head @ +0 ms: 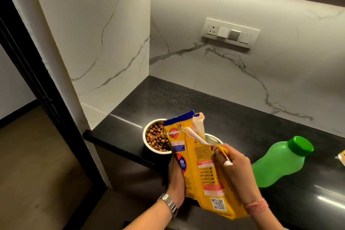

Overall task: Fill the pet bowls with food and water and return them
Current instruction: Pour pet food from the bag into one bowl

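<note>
- The left hand (pixel 176 175), low in the middle of the frame, has its grip wrapped around the left side of a yellow food bag (pixel 197 164) and holds it upright above the front edge of the black surface (pixel 233 117).
- The right hand (pixel 237 170) pinches a torn strip at the bag's open top between curled fingers.
- Just behind the bag, a white bowl (pixel 156 137) stands on the surface, filled with brown kibble.
- A second bowl (pixel 212 138) shows only partly, to the right of the bag's top.
- A green bottle (pixel 281 162) with its cap on lies tilted at the lower right.
- A watch sits on the left wrist.
</note>
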